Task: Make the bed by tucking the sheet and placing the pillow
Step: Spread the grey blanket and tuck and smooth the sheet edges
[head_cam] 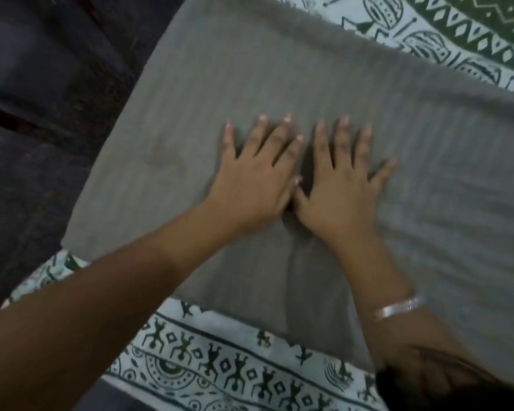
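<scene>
A grey folded cloth lies across a white bedsheet with a dark green figure print. My left hand presses flat on the middle of the grey cloth with its fingers spread. Beside it, thumbs almost touching, my right hand lies flat on the same cloth, a silver bangle on its wrist. Neither hand holds anything. No pillow is clearly visible; I cannot tell whether the grey cloth covers one.
The printed sheet also shows at the top right. Dark floor lies left of the bed edge. The picture is blurred.
</scene>
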The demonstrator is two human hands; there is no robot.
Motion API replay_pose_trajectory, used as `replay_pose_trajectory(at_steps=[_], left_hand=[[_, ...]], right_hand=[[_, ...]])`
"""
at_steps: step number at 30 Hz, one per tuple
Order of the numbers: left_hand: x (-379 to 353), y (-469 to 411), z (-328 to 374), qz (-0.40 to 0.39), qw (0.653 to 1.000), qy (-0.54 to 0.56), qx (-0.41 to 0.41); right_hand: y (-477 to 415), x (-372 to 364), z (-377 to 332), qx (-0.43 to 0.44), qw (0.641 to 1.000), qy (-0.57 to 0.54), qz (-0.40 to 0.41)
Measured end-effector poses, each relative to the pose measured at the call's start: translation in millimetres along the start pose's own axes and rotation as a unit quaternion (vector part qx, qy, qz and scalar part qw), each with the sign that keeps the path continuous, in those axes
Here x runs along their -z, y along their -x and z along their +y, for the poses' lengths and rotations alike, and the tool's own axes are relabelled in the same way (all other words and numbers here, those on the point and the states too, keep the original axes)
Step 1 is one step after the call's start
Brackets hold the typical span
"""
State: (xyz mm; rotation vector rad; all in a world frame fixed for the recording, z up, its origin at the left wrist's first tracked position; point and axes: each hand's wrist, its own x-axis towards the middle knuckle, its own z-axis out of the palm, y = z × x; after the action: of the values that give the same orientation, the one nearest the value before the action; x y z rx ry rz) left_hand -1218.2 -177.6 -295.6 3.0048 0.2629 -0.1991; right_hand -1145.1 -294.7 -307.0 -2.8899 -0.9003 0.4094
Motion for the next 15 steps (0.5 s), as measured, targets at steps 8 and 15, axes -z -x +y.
replay_pose_trajectory(at_steps=[8,15], left_hand=[[-23,79,4,-0.033,0.995,-0.061,-0.073],[-25,72,41,-0.032,0.980,-0.046,-0.191]], right_hand=[[128,-15,29,0.100,0.993,0.013,-0.055],[135,-17,29,-0.092,0.992,0.026,-0.078]])
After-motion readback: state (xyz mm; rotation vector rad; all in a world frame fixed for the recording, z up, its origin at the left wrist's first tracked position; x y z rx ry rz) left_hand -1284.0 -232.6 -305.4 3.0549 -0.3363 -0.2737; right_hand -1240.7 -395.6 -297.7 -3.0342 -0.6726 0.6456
